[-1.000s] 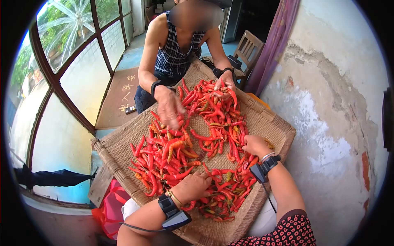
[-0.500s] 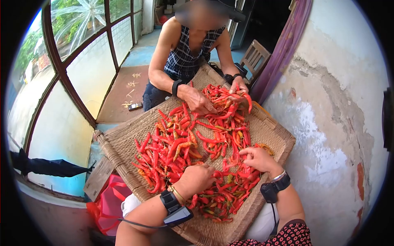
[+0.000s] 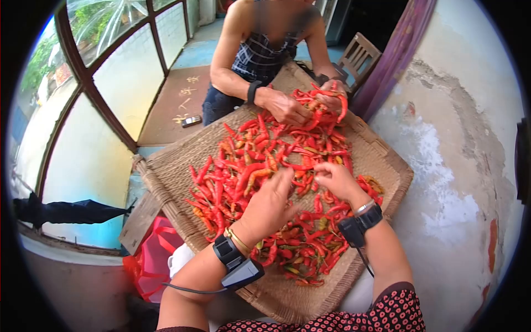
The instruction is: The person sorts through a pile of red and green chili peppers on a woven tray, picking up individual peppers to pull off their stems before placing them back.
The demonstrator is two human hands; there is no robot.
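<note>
Red chili peppers, with some orange and greenish ones among them, lie heaped on a woven tray. My left hand is over the near-left part of the heap, fingers stretched and thumb apart, holding nothing that shows. To its right, my right hand hovers at the middle of the peppers, fingers bent inward with a gap to the thumb; no pepper shows in it. Across the tray, another person's hands hold a bunch of chili peppers at the far end.
The other person sits opposite, close to the tray. A rough wall stands on the right, and framed windows on the left. A black umbrella, a pink bag and a wooden chair are nearby.
My left hand has lifted from the peppers, its fingers straightening forward. My right hand has moved forward and left. The view has shifted, and the other person still handles peppers.
</note>
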